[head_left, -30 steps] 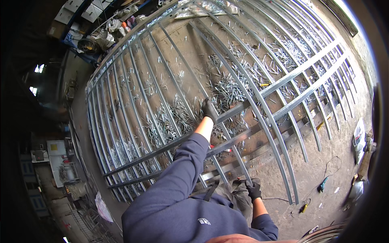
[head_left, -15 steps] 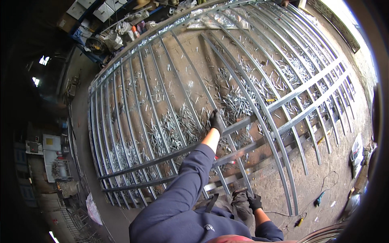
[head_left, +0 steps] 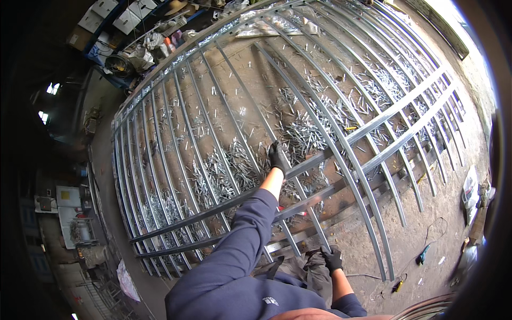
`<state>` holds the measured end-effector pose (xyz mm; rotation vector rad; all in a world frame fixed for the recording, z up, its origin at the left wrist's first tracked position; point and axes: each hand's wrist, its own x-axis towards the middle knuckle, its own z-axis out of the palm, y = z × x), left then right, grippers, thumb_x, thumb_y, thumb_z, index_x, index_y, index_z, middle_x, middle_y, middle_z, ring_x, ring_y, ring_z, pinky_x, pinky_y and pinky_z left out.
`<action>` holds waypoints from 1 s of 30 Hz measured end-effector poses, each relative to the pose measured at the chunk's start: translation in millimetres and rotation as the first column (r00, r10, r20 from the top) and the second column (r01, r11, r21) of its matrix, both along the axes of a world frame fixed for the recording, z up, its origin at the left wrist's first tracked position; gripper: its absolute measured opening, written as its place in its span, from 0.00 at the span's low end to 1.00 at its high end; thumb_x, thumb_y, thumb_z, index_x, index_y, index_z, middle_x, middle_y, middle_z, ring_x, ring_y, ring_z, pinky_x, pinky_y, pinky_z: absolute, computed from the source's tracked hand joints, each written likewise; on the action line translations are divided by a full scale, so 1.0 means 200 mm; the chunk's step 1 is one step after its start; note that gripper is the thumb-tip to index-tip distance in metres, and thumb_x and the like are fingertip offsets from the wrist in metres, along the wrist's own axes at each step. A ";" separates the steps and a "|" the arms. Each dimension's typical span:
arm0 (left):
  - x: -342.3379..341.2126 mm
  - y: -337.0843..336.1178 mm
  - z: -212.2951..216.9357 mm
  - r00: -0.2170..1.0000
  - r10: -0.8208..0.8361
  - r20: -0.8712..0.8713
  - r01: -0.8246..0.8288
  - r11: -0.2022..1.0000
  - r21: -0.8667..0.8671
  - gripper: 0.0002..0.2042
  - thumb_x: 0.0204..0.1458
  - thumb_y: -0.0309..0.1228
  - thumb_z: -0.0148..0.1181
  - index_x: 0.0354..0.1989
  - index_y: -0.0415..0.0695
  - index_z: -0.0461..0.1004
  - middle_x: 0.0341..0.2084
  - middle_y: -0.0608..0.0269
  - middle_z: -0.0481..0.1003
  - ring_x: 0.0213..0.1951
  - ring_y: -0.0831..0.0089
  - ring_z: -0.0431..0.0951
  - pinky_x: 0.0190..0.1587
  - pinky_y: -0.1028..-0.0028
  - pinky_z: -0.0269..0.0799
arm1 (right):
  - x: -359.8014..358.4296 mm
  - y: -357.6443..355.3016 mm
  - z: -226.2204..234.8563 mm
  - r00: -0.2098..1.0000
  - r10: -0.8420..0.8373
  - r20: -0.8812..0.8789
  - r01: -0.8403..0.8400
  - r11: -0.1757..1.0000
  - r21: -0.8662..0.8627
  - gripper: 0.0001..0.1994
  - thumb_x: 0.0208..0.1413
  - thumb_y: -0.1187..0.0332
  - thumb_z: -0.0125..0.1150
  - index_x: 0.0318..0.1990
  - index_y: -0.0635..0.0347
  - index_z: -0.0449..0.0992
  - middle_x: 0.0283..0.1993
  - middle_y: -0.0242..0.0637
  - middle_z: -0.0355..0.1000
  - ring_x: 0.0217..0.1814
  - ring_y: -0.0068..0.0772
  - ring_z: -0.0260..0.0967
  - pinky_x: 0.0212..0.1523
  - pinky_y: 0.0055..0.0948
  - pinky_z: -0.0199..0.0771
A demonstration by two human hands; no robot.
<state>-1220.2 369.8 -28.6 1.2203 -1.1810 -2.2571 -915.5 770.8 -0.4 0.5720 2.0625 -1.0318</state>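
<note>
My left hand (head_left: pixel 277 158), in a dark glove, is closed around a long, thin grey metal bar (head_left: pixel 312 214) where it passes over a large frame of similar bars. Near my body, my gloved right hand (head_left: pixel 333 259) is closed on the near end of what looks like the same bar. Two long crossbars run left to right across the frame; the farther crossbar (head_left: pixel 392 120) passes just beside my left hand. Two close-set bars (head_left: pixel 358 186) stand to the right of the held one, their ends reaching farther toward me.
Heaps of short metal pieces (head_left: pixel 306 130) lie on the brown surface beneath the frame. A shelf with white boxes (head_left: pixel 128 22) stands at the far left. On the floor at right are a teal tool (head_left: pixel 423 255), a yellow tool (head_left: pixel 399 286), a cable and white bags (head_left: pixel 470 189).
The scene has shifted slightly leftward in the picture as the view moved. Both hands keep their hold, with little visible change relative to the bar.
</note>
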 end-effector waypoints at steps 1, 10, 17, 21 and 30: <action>0.00 0.00 -0.02 0.998 -0.029 0.057 0.034 0.995 -0.091 0.11 0.63 0.42 0.57 0.41 0.49 0.66 0.22 0.66 0.70 0.15 0.74 0.67 0.16 0.73 0.64 | -0.05 -0.05 -0.01 0.991 0.098 -0.088 -0.095 0.995 0.042 0.21 0.53 0.48 0.70 0.27 0.60 0.82 0.17 0.29 0.68 0.16 0.22 0.63 0.18 0.31 0.60; -0.23 -0.23 -0.07 0.858 -0.110 0.502 0.351 0.838 -0.418 0.20 0.58 0.40 0.63 0.50 0.39 0.68 0.31 0.53 0.77 0.24 0.66 0.77 0.26 0.64 0.74 | -0.17 0.02 0.56 0.698 0.332 -0.634 -0.308 0.939 0.152 0.22 0.52 0.65 0.68 0.55 0.58 0.75 0.60 0.53 0.70 0.63 0.60 0.65 0.64 0.50 0.64; -0.05 -0.23 -0.03 0.752 -0.293 0.590 0.584 0.711 -0.392 0.47 0.55 0.45 0.66 0.76 0.42 0.44 0.71 0.46 0.58 0.69 0.54 0.62 0.67 0.61 0.60 | -0.21 0.75 0.75 0.704 0.432 -0.564 -0.036 0.814 0.579 0.28 0.44 0.68 0.72 0.56 0.55 0.74 0.60 0.53 0.68 0.63 0.60 0.63 0.63 0.53 0.64; 0.63 0.17 0.26 0.978 -0.200 -0.061 0.102 0.712 -0.694 0.34 0.62 0.29 0.55 0.74 0.42 0.48 0.62 0.45 0.64 0.62 0.59 0.66 0.65 0.63 0.62 | -0.28 0.87 0.61 0.533 0.592 -0.605 -0.111 0.757 0.644 0.15 0.42 0.67 0.71 0.39 0.59 0.78 0.42 0.51 0.74 0.46 0.60 0.71 0.46 0.52 0.70; 2.04 0.94 0.50 0.909 -0.383 0.162 0.403 0.908 -0.111 0.25 0.66 0.36 0.56 0.69 0.48 0.60 0.45 0.64 0.74 0.38 0.79 0.75 0.37 0.81 0.73 | -0.09 0.80 0.79 0.993 -0.115 -0.025 0.092 0.888 -0.452 0.20 0.67 0.48 0.54 0.51 0.55 0.70 0.29 0.36 0.72 0.27 0.28 0.72 0.26 0.32 0.75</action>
